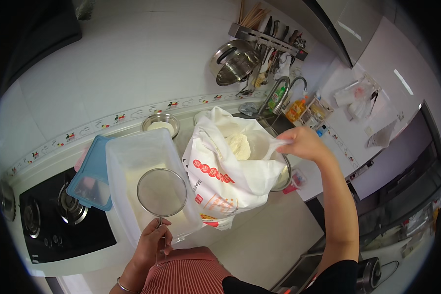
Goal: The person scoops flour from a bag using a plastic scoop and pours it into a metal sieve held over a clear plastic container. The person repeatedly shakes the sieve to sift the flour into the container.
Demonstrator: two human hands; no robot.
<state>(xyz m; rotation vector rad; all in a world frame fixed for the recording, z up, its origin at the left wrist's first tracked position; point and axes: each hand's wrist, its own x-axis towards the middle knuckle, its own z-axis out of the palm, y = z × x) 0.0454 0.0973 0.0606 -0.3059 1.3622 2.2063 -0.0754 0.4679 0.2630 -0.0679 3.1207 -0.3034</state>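
Observation:
My left hand (pixel 155 237) grips the wire handle of a round metal sieve (pixel 162 192), held over a translucent plastic bin (pixel 139 143). Pale flour (pixel 134 180) covers the bin's floor; the sieve mesh looks bare. To the right stands a white printed flour sack (pixel 213 187) with its mouth spread wide. Inside it a heap of flour (pixel 238 146) shows. At the sack's right rim, my right hand (pixel 302 144) pinches the gathered edge and pulls it outward. Behind the bin sits a steel bowl (pixel 160 123) holding flour.
A blue lid (pixel 92 172) leans against the bin's left side, partly over the gas hob (pixel 66 224). Another metal bowl (pixel 284 178) is half hidden behind the sack. The sink faucet (pixel 281 95) and soap bottles (pixel 296 109) stand behind it. A knife rack (pixel 266 39) hangs above.

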